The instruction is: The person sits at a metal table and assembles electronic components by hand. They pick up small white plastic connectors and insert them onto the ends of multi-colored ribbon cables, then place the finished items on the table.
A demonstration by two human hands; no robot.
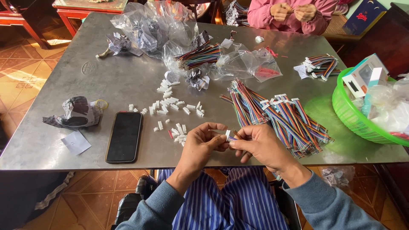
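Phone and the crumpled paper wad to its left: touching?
Apart. The head view shows a strip of bare grey table between the black phone and the crumpled paper wad.

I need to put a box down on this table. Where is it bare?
Bare: the grey tabletop between the crumpled bags and the phone. Crowded: white connectors at centre, ribbon cables right, green basket at the edge.
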